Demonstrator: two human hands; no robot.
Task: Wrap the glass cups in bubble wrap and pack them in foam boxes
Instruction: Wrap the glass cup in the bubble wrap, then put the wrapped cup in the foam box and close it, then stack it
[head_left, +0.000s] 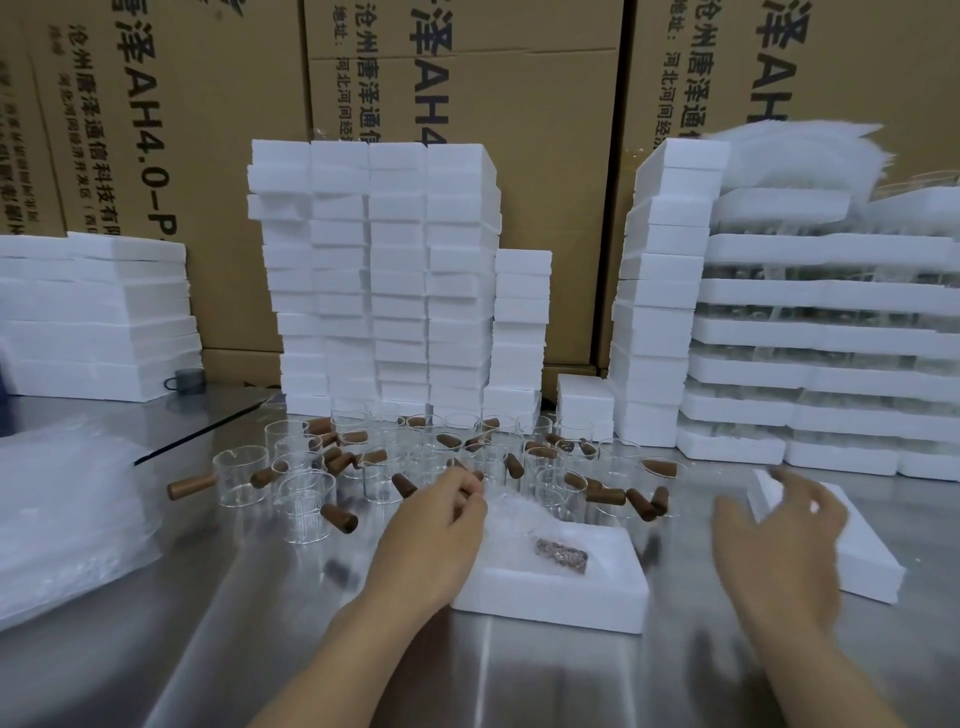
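wrapped cup (524, 525) in foam box (545, 597) beside left hand (436, 530), fingers pinched on it; right hand (779, 530) splayed

I count two hands on the worktop, left (431, 530) and right (779, 535). By the left fingers (467, 488) lies one open foam box (545, 597) holding one wrapped cup (519, 525). At the right fingers (810, 501) lies one loose foam piece (862, 561). Beyond the fingers stand well over twenty bare glass cups (304, 506), too overlapped for an exact tally, then four tall foam columns (400, 260) and one shorter column (522, 322).
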